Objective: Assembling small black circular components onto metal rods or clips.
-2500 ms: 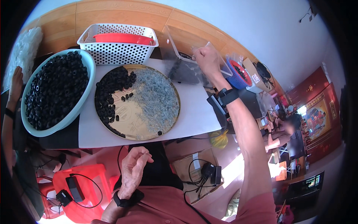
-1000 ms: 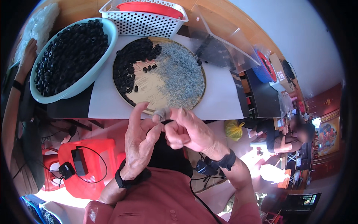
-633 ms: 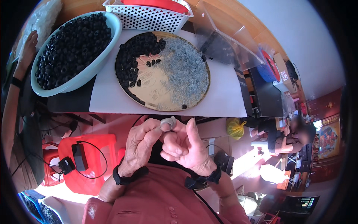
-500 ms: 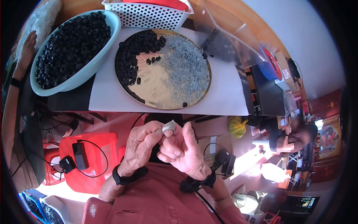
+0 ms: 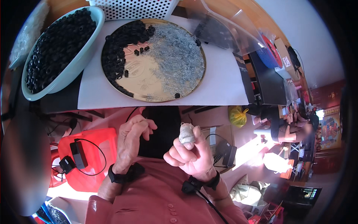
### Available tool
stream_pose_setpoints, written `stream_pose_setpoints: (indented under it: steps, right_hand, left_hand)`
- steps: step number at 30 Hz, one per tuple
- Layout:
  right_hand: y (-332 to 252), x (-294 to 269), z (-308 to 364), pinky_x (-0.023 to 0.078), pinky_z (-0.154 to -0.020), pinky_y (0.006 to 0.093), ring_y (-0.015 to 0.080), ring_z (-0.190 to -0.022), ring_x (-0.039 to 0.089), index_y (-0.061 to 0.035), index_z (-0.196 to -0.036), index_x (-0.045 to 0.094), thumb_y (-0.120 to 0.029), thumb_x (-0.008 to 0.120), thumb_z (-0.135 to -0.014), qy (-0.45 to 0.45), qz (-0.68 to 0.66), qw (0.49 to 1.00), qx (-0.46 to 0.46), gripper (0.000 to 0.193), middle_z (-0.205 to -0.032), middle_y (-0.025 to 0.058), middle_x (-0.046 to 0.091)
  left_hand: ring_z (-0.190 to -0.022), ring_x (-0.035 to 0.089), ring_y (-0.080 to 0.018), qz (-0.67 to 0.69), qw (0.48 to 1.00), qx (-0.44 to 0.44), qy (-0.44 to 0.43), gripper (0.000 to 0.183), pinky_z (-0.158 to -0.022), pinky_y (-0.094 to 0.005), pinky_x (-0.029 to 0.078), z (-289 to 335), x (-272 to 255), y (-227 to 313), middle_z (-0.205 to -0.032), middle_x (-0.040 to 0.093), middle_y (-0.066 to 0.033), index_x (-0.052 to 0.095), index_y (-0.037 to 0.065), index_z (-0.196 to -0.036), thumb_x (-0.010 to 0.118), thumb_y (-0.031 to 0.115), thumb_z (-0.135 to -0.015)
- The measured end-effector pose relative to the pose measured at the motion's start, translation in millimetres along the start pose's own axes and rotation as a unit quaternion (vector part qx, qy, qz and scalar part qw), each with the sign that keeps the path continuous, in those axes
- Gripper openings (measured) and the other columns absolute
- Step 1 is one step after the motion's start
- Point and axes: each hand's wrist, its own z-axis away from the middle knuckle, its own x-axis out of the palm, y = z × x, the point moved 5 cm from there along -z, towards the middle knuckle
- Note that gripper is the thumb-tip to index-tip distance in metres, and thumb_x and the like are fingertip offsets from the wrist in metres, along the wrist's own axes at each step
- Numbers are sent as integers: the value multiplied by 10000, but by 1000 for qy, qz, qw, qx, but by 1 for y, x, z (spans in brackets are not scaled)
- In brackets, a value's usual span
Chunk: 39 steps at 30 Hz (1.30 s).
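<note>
My right hand (image 5: 190, 153) is raised in front of my chest, other fingers curled. A grey-white finger wrap (image 5: 186, 133) sits around its index finger, and the thumb presses against the side of the wrap. To its left, apart from it, is my left hand (image 5: 134, 138), fingers loosely bent with nothing visible between them. Beyond both hands, a round gold tray (image 5: 140, 84) lies on the white-covered table (image 5: 223, 89). Black ring-like parts (image 5: 113, 56) are heaped on the tray's left side; many small clear-grey pieces (image 5: 175, 56) spread over its right.
A pale green basin (image 5: 97, 28) full of black parts stands left of the tray, with a white perforated basket (image 5: 134, 9) behind. A clear plastic box (image 5: 231, 30) is at the back right. A red stool (image 5: 100, 149) with black adapters stands left; a blurred dark shape (image 5: 26, 160) fills the left edge.
My hands have separated: the left let go of the wrapped finger and the right moved right. My right thumb came down against the wrap. The view shifted, and the person's hand at left is gone.
</note>
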Motion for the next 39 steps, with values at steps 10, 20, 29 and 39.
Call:
stream_pose_setpoints:
  steps: [10,20,29,39]
  right_hand:
    - [21,-22,-1,251,-488,251,68,-461,243,-129,-804,526,-520,360,-1007,5,-52,998,36,471,-520,-46,329]
    - [32,-28,0,265,-485,254,81,-465,267,-93,-767,532,-514,367,-1009,-12,-56,995,80,513,-529,-31,341]
    - [24,-26,5,277,-468,259,83,-455,308,-54,-747,495,-612,431,-942,6,18,996,82,594,-561,-10,382]
    - [22,-36,9,324,-483,233,70,-509,360,-22,-791,540,-475,430,-1002,32,172,984,21,512,-624,0,452]
  left_hand:
    - [-799,572,-125,21,998,37,-55,241,-752,-268,445,5,5,15,-811,608,-71,629,-17,-906,523,188,-975]
    - [-748,520,-118,-31,976,139,-166,109,-659,-283,432,-1,22,16,-775,547,-48,560,-11,-836,557,75,-904]
    - [-723,530,-96,45,990,49,-122,190,-650,-271,446,-4,12,9,-701,554,-36,603,-18,-804,552,103,-942]
    - [-799,542,-108,13,982,18,-186,29,-712,-259,438,4,20,3,-843,578,-26,596,-15,-880,577,-8,-901]
